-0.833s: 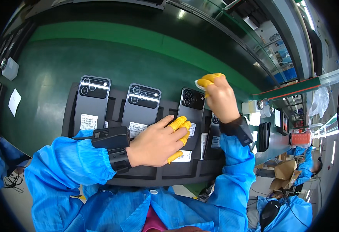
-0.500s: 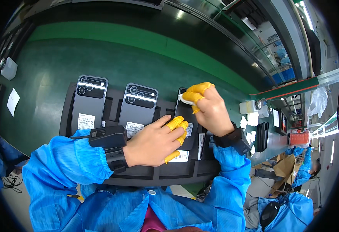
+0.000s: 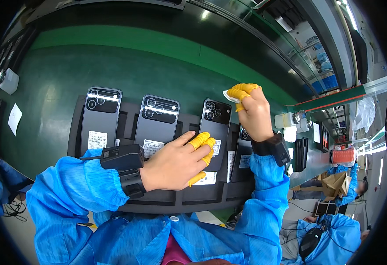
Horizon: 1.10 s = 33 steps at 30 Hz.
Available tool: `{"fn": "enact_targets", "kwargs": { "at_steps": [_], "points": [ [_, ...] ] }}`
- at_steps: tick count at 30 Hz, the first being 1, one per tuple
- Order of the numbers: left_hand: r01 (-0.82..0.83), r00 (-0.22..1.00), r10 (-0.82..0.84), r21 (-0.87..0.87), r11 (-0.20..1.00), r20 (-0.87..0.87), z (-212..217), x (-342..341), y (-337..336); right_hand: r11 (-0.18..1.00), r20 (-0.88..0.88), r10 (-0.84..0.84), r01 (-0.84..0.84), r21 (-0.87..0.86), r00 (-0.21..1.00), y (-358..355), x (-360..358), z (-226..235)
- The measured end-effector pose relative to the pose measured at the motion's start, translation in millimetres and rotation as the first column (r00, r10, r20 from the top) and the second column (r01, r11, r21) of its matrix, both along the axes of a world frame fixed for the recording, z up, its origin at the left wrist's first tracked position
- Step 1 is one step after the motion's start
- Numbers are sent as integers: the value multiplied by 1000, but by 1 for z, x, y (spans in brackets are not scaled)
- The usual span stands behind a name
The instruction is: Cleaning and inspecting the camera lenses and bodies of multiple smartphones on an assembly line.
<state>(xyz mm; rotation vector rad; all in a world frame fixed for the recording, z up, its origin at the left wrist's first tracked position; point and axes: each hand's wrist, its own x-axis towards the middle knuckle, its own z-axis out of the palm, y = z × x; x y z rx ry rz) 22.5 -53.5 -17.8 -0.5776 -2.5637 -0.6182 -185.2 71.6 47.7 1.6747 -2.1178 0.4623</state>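
Observation:
A dark foam tray [image 3: 151, 202] holds several grey phones lying back side up. My left hand [image 3: 173, 162], with yellow finger cots on several fingers, lies with its fingers stretched over the lower part of the third phone [image 3: 214, 125]. My right hand [image 3: 256, 115], also in yellow finger cots, pinches a folded white wipe [image 3: 231, 98] just right of that phone's camera lenses, apart from it. To the left lie a first phone [image 3: 99, 126] and a second phone [image 3: 155, 129]. A fourth phone [image 3: 241, 159], partly under my right wrist, sits at the tray's right.
On the green bench [image 3: 114, 62] stand a white bottle [image 3: 10, 81] at far left and another bottle [image 3: 286, 120] at right. A white paper slip [image 3: 15, 118] lies left of the tray. Black trays [image 3: 300, 152] and a red container [image 3: 342, 155] are further right, near a co-worker [image 3: 334, 236].
My right hand has lifted off the third phone and moved right with the wipe, baring its camera lenses. My left hand has stayed put.

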Motion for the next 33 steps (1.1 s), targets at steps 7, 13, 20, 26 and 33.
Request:
{"fn": "enact_targets", "kwargs": {
  "at_steps": [7, 13, 20, 26, 33],
  "points": [
    [24, 999, -24, 4, 1000, 28, 3, 0, -2, 993, 69, 83, -88, 74, 994, -1, 29, -3],
    [15, 1000, -15, -12, 1000, 20, 4, 1, -3, 989, 106, -10, -6, 148, 994, 45, 48, -4],
    [19, 999, -19, -21, 1000, 28, 6, 1, -2, 996, 88, 84, -86, 19, 993, 15, 48, 12],
    [33, 996, -29, -41, 999, 87, 6, 1, -2, 989, 95, 90, -100, 109, 991, 2, 31, 5],
    [19, 999, -17, -38, 999, 51, 3, 2, -3, 976, 27, 109, -112, 188, 994, 11, 46, 3]
  ]
}}
